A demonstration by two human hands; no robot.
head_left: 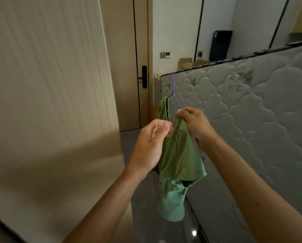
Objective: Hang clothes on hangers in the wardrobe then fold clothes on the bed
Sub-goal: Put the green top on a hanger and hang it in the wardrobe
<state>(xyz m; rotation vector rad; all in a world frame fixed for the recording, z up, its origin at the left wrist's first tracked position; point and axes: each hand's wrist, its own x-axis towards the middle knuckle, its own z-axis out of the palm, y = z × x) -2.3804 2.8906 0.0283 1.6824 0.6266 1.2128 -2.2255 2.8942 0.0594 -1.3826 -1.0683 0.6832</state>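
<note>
Close in front of you, your right hand point(194, 123) pinches the upper edge of the green top point(178, 155), thumb and fingers curled round the cloth. Your left hand point(152, 137) sits just beside it, fingers curled at the cloth's left edge; whether it grips anything cannot be told. One end of the top is on a purple hanger point(173, 88), whose hook is caught over the upper edge of the mattress point(252, 102) standing upright at your right. Beyond is a door point(125, 50); a pale panel point(50, 85) fills your left.
</note>
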